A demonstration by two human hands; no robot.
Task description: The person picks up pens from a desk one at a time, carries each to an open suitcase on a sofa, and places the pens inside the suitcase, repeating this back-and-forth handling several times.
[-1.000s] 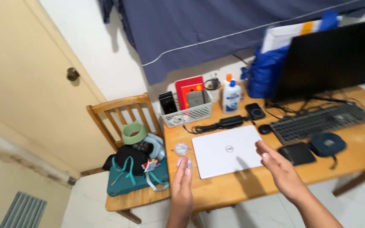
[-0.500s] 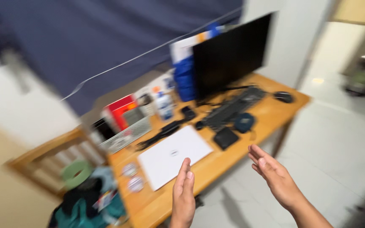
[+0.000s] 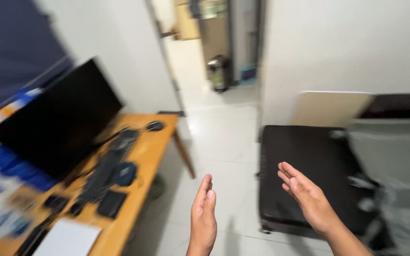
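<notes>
My left hand [image 3: 203, 219] is held up edge-on with straight fingers and holds nothing. My right hand [image 3: 307, 199] is open too, palm turned inward, fingers apart, hovering in front of a black cushioned seat [image 3: 304, 166]. Both hands are over white tiled floor [image 3: 224, 137], touching nothing. To the left stands a wooden desk [image 3: 141, 156] with a black monitor [image 3: 58, 125], a keyboard [image 3: 101, 173], a dark blue pouch [image 3: 125, 174], a black wallet [image 3: 111, 204] and a white closed laptop [image 3: 67, 239]. The view is blurred.
A mouse [image 3: 154, 125] lies at the desk's far corner. A doorway opens onto a corridor with a metal bin [image 3: 219, 72]. A beige board [image 3: 330, 108] leans on the white wall behind the seat. A grey chair back [image 3: 392, 151] is at right.
My view has swung sharply to the right, away from the desk and chair towards the floor, doorway and black seat. Both hands stay raised and open, holding nothing.
</notes>
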